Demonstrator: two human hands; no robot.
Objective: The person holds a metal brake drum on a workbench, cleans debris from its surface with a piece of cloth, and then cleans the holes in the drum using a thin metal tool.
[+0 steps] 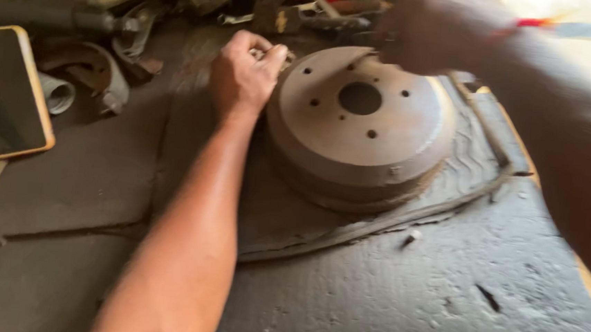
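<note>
Grimy grey mats (398, 291) cover the floor of what looks like a workshop, with a heap of rusty metal parts (133, 9) along the far edge and a phone in an orange case (6, 90) lying face up at the left

From the head camera, a rusty brake drum (361, 122) sits flat on the upper mat, closed face up, its centre bore and ring of bolt holes showing. Its lower rim rests against the mat's wavy raised lip. The left hand (243, 76) is at the drum's left edge, fingers (272, 53) curled together around something small pressed to the rim; what it is cannot be made out. The right hand (416, 32) is over the drum's far edge, blurred and in shadow, so I cannot tell whether its fingers are apart or closed, nor whether it touches the drum

Judging by the layout, the drum is already off any vehicle and laid out for work, and the handling at its rim seems under way; its face is rusty all over, so any cleaning looks undone
</note>
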